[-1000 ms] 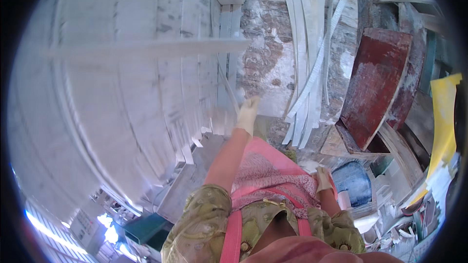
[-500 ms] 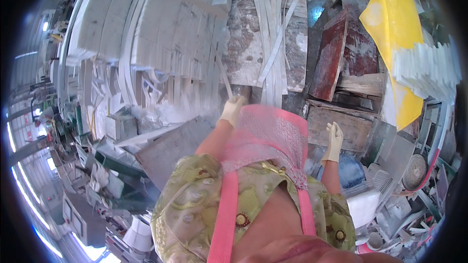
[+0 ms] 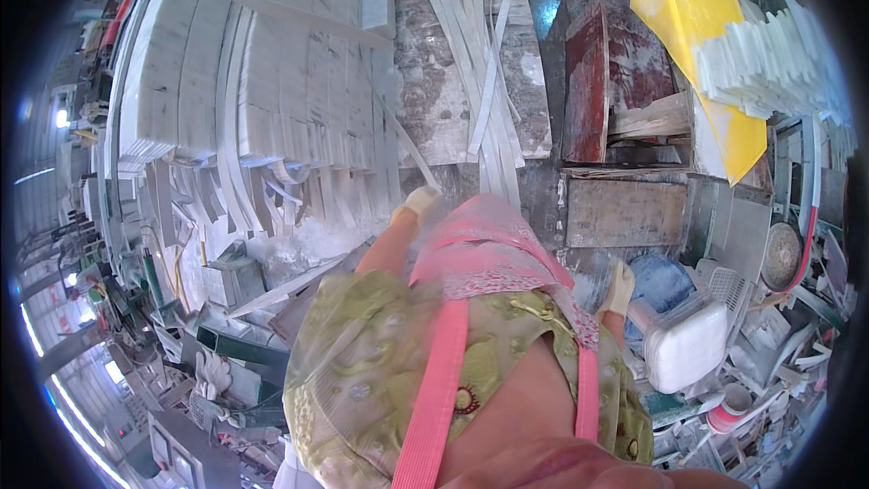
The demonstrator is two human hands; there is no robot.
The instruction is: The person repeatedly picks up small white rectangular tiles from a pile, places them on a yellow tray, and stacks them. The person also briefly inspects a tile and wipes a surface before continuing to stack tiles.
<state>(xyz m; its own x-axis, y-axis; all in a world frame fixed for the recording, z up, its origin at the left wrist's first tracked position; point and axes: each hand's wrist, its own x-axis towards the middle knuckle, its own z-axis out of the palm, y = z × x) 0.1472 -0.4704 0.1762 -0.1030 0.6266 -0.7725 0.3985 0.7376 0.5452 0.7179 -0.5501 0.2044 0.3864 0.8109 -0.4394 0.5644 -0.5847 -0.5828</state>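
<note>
My left hand (image 3: 416, 203), in a pale glove, is closed at the near end of a thin pale strip (image 3: 405, 140). That strip slants away beside a large stack of white, grey-veined stone pieces (image 3: 303, 81). Several long, narrow strips (image 3: 460, 45) lie partly crossed on a worn, stained board (image 3: 421, 100) ahead of me. My right hand (image 3: 618, 287), also gloved, hangs low at my right side with loosely extended fingers and nothing visible in it. It is nearest to a blue basin-like thing (image 3: 659, 279). A pink apron (image 3: 489, 240) covers my front.
Reddish-brown panels (image 3: 587, 86) and a wooden board (image 3: 625, 213) stand right of the strips. A yellow sheet (image 3: 674, 9) hangs beside pale stacked pieces (image 3: 769, 59). A white block-like object (image 3: 688, 344) is near my right arm. Metal parts and scrap crowd both sides.
The view has shifted, so the stacks and strips sit further left. My right hand has dropped lower, closer to my side. My left hand stays at the strip's end.
</note>
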